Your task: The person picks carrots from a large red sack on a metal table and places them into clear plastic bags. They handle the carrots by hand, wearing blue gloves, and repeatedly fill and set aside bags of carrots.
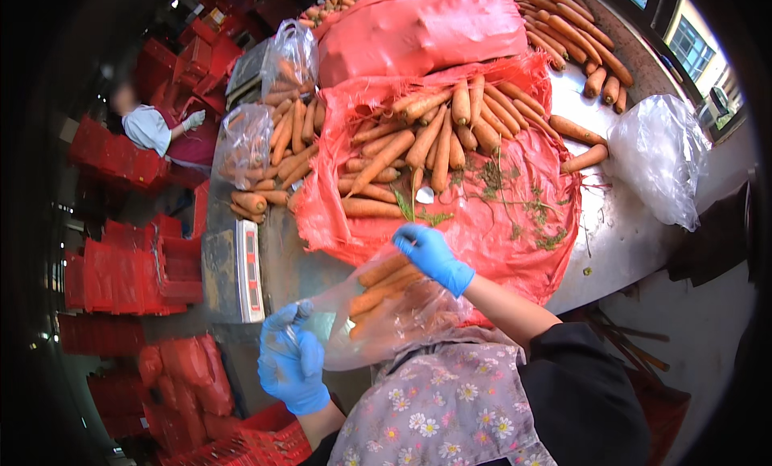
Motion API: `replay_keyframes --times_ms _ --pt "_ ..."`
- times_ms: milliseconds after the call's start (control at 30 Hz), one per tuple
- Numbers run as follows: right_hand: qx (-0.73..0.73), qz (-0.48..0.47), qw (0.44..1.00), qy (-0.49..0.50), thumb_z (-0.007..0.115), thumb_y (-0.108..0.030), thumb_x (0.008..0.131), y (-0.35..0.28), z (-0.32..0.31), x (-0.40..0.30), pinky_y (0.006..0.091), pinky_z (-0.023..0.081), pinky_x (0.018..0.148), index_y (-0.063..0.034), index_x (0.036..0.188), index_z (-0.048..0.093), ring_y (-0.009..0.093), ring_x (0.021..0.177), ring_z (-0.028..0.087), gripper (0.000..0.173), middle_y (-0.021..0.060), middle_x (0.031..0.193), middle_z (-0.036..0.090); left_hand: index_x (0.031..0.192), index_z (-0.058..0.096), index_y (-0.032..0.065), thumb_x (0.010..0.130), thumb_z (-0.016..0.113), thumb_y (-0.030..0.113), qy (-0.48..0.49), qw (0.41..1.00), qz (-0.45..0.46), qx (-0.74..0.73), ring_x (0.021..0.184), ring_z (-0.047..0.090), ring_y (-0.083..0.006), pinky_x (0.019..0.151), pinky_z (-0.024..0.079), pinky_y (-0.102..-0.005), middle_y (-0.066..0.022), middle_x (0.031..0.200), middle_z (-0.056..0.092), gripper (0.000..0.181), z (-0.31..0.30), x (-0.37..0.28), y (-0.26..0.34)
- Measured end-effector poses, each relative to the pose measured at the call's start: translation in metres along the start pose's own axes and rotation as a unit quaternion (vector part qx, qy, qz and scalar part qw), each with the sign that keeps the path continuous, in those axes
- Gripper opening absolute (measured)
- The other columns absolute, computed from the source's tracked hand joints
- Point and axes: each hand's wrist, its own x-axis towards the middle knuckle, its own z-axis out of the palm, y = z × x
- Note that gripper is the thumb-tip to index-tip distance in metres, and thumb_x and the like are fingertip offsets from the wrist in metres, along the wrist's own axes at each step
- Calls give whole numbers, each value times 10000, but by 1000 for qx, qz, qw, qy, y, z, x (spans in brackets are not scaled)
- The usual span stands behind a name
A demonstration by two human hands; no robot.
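My left hand (291,358), in a blue glove, pinches the gathered edge of a clear plastic bag (416,312) at its left end. Several carrots (377,297) lie inside that bag, close to my apron. My right hand (433,256), gloved in blue too, is over the bag's far side, its fingers curled near the opened red woven sack (482,240); whether it grips the film cannot be told. A heap of loose carrots (422,146) rests on the sack, with green leaf scraps (537,209) beside it.
A weighing scale (248,270) stands left on the metal table (627,243). Bagged carrots (246,146) lie beyond it, a full red sack (422,35) at the back, a bundle of clear bags (660,155) at right. Red crates (132,273) and a co-worker (148,128) are at left.
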Motion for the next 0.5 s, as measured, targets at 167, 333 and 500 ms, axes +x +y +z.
replay_keyframes --times_ms 167,333,500 --pt "-180 61 936 297 661 -248 742 41 -46 86 434 471 755 -2 969 544 359 870 574 355 213 933 587 1174 482 -73 846 492 343 101 994 -37 -35 427 391 -109 394 310 -219 -271 1142 540 530 17 8 -20" --pt "-162 189 958 142 710 -352 709 76 -25 124 434 481 784 49 1022 466 381 931 599 564 280 980 600 1203 464 -55 878 505 259 80 992 -72 -59 764 490 -154 608 395 -237 -202 1131 568 454 11 -7 -19" --pt "53 217 958 180 654 -189 719 67 -58 116 382 513 710 30 1001 513 300 795 626 383 176 951 624 1223 457 -38 933 422 172 109 962 -45 246 1067 559 -184 759 499 -235 -121 1136 580 360 30 15 -28"
